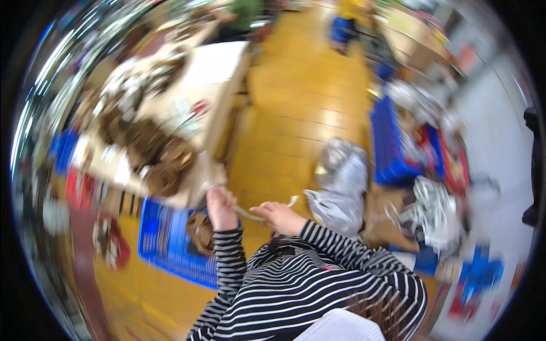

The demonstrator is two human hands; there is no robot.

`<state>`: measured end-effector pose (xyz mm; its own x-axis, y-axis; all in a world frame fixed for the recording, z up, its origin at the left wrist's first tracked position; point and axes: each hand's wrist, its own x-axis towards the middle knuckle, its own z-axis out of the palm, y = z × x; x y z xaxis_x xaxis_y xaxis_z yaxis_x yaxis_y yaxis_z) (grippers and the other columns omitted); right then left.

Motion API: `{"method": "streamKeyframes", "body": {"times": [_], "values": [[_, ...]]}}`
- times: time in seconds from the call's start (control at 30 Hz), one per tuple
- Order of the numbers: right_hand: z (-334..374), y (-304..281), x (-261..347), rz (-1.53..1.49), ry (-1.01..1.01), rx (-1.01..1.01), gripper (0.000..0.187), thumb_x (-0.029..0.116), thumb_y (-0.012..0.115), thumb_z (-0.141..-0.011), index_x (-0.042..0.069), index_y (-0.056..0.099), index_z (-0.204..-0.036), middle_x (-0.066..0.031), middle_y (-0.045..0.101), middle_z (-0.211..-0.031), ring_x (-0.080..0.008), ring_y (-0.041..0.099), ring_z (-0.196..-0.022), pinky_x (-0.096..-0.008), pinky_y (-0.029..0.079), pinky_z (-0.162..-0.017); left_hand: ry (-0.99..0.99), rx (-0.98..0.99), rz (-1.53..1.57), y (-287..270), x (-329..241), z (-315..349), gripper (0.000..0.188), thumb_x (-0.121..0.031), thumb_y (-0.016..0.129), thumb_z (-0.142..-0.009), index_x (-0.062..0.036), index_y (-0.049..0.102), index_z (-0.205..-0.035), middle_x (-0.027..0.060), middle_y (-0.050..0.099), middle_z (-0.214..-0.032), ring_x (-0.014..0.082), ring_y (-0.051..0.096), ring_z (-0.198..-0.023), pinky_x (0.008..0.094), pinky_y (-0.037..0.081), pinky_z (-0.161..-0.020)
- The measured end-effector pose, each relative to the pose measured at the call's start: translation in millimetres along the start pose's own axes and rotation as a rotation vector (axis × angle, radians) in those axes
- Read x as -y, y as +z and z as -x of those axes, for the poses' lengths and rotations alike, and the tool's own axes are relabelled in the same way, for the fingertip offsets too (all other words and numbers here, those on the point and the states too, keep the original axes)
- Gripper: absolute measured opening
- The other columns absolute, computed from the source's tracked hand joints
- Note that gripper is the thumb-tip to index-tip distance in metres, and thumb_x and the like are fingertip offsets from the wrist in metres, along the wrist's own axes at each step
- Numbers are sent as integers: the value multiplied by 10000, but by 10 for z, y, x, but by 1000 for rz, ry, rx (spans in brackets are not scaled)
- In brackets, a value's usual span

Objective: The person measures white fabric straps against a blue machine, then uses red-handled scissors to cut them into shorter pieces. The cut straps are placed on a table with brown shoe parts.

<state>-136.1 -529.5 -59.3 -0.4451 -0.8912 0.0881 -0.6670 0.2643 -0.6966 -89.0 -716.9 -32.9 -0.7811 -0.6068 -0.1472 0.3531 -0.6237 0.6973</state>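
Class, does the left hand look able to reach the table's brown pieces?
Probably yes: the brown pieces lie near the left hand, apparently unobstructed, though it seems to hold a pale strip.

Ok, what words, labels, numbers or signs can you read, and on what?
None can be read; the picture is blurred.
Pale strip: no readable marks.
White sheet on the table: too blurred.
Plastic bags: too blurred.
Striped top: small pink mark, too small to tell if it's lettering.
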Motion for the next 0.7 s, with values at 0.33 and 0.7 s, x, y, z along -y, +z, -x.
{"method": "streamKeyframes", "body": {"times": [0.33, 0.7], "values": [[2291, -49, -174, 36, 777, -369, 384, 252, 572, -851, 87, 529, -1195, -138, 556, -1103, -315, 553, -1020, -421, 448, -859, -762, 554, -550, 715, 1503, 531, 139, -224, 473, -971, -91, 500, -943, -54, 380, -697, 48, 325, -560, 205, 290, -515], [5013, 245, -840, -281, 1005, -579, 358, 269, 548, -880, 47, 564, -1161, -215, 605, -1061, -364, 583, -978, -411, 454, -869, -607, 806, -613, 1589, 2445, 1855, 242, -278, 447, -982, -63, 491, -880, -75, 317, -615, 29, 259, -492, 182, 222, -452]]}}
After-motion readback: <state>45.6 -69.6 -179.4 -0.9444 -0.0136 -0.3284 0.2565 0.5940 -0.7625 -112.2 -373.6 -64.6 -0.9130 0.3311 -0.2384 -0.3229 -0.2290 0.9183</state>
